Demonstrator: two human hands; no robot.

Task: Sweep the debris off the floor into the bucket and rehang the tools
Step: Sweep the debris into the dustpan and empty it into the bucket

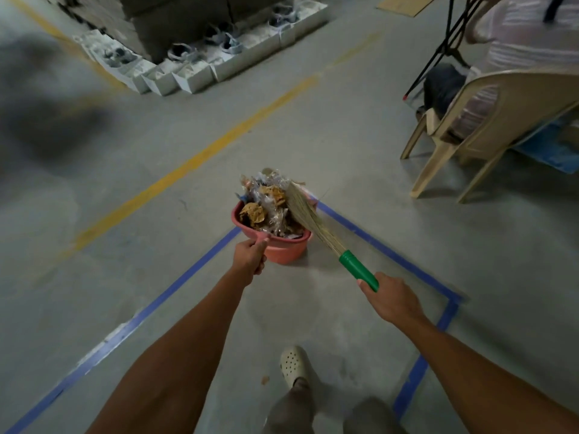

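Left hand (pixel 250 256) first, from the head view: it is clamped round a short pink handle at the near rim of the round pink plastic bucket (pixel 286 250), which is steadied on the grey concrete floor (pixel 188 136). Whether that handle is part of the bucket or belongs to a separate pan tipped over it cannot be told.

Over to the right hand (pixel 391 297): it is wrapped firmly round the green plastic grip of the straw hand broom (pixel 330 238), and the bristles are laid across the bucket's right rim, pressed against the load.

And what a load! A heap of crumpled brown paper and clear plastic wrap (pixel 266 211) is piled well above the rim, so the sweeping is judged to be nearly done. One small brown scrap (pixel 265 379) is spotted on the floor just beside the white perforated clog (pixel 294 364), near the person's feet and well apart from the bucket. That looks to be the last bit to collect. No hooks or hanging place are shown, so the rehanging is judged not yet begun.

Placement now: the bucket is touched by the left hand, just ahead of it, inside the blue tape outline (pixel 188 274). The broom head is well ahead of the right hand, over the bucket. A beige plastic chair (pixel 532 86) is occupied off to the right.
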